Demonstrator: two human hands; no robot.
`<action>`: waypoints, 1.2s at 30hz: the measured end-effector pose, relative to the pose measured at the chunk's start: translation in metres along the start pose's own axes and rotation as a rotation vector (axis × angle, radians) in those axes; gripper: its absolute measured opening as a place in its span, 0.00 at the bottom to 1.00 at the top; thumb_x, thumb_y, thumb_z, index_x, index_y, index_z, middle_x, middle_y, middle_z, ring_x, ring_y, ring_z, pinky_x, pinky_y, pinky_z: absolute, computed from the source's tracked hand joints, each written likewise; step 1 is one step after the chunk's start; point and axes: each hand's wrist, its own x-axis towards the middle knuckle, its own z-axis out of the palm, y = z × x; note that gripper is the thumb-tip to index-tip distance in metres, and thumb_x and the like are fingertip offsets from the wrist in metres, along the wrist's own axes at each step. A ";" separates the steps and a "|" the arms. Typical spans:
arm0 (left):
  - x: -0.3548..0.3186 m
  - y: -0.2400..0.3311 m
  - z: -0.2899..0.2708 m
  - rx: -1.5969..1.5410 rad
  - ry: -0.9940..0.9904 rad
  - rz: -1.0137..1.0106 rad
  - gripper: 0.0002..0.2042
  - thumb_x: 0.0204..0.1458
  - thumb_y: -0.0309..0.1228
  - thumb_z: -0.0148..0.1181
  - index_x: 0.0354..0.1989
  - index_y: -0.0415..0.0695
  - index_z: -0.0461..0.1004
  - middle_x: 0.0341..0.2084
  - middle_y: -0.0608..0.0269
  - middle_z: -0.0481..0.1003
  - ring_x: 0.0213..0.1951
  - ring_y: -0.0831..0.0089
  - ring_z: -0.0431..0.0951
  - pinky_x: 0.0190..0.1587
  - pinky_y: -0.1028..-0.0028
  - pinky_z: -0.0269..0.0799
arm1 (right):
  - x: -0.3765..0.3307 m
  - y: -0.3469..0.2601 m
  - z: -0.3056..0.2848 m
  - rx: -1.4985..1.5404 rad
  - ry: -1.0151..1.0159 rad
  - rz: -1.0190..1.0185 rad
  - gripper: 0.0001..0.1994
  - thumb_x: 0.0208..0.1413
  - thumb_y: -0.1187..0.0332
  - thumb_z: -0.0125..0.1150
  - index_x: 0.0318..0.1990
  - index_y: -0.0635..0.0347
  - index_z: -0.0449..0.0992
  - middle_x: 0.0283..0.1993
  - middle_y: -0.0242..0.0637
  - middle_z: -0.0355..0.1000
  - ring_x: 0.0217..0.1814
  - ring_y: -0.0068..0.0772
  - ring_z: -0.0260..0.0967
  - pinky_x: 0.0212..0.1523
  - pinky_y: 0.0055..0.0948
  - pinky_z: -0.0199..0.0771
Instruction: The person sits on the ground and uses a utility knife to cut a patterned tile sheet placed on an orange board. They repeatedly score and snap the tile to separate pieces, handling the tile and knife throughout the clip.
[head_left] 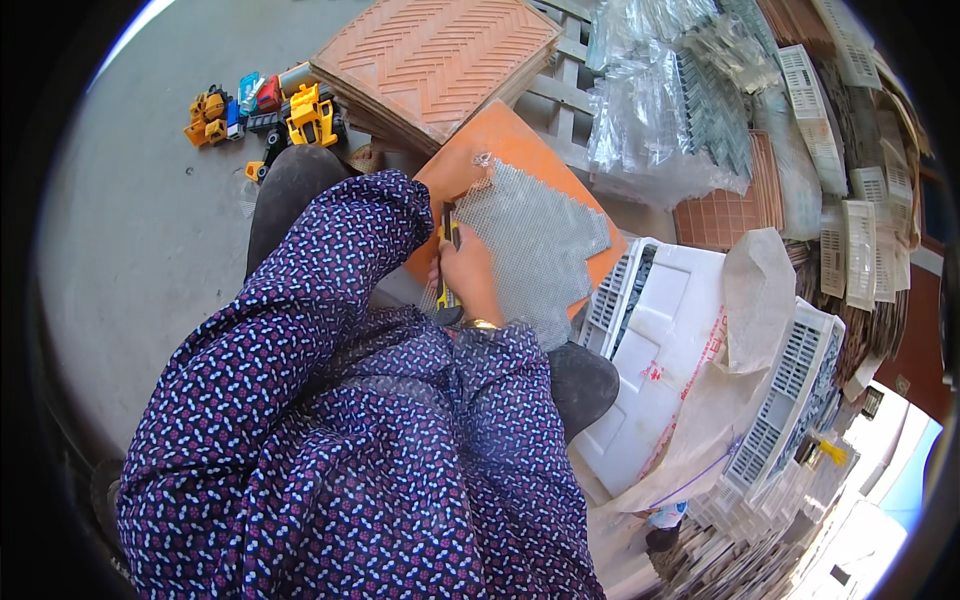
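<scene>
My right hand (468, 268), with a gold band at the wrist, closes around a yellow and black utility knife (443, 290). It sits at the left edge of a grey mesh-faced sheet (540, 240) with stepped, zigzag edges. Under that sheet lies a tilted orange board (493, 128), above my lap. A crumpled clear scrap (483, 159) clings to the sheet's top corner. My left sleeve reaches to the board's left edge; the left hand is hidden behind its cuff. Fingertips show left of the knife, and I cannot tell whose hand they belong to.
Ahead stands a stack of terracotta-coloured herringbone-grooved trays (430, 50). Toy trucks (312, 115) are on the concrete floor (130, 210) at left. Plastic-wrapped grey sheets (650, 110) rest on a pallet (560, 92). White crates (640, 340) and a beige cloth (757, 290) crowd the right.
</scene>
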 end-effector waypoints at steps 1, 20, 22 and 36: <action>0.000 -0.007 -0.001 0.049 0.062 0.115 0.08 0.45 0.29 0.58 0.29 0.36 0.71 0.21 0.54 0.71 0.27 0.68 0.71 0.33 0.71 0.65 | -0.010 0.000 0.013 -0.019 -0.048 0.013 0.15 0.55 0.73 0.42 0.51 0.66 0.58 0.20 0.39 0.66 0.17 0.27 0.66 0.18 0.26 0.68; -0.171 -0.125 -0.317 0.639 0.754 -0.247 0.31 0.48 0.55 0.48 0.38 0.32 0.69 0.39 0.41 0.71 0.43 0.52 0.70 0.44 0.65 0.65 | -0.033 0.051 -0.054 0.246 0.043 -0.151 0.17 0.56 0.72 0.43 0.53 0.63 0.56 0.23 0.39 0.66 0.20 0.25 0.66 0.20 0.25 0.69; -0.174 -0.143 -0.324 0.656 0.730 -0.336 0.34 0.49 0.58 0.45 0.42 0.30 0.68 0.41 0.40 0.70 0.46 0.50 0.69 0.48 0.63 0.63 | -0.031 0.054 -0.060 0.231 0.057 -0.160 0.18 0.56 0.73 0.44 0.54 0.63 0.56 0.23 0.38 0.66 0.20 0.25 0.66 0.20 0.24 0.69; -0.122 0.038 -0.078 0.520 0.419 0.269 0.10 0.45 0.30 0.56 0.34 0.39 0.69 0.28 0.53 0.73 0.34 0.58 0.73 0.37 0.66 0.68 | 0.013 0.016 -0.062 -0.818 0.124 -0.598 0.17 0.51 0.69 0.51 0.49 0.59 0.63 0.30 0.56 0.69 0.32 0.58 0.67 0.31 0.49 0.66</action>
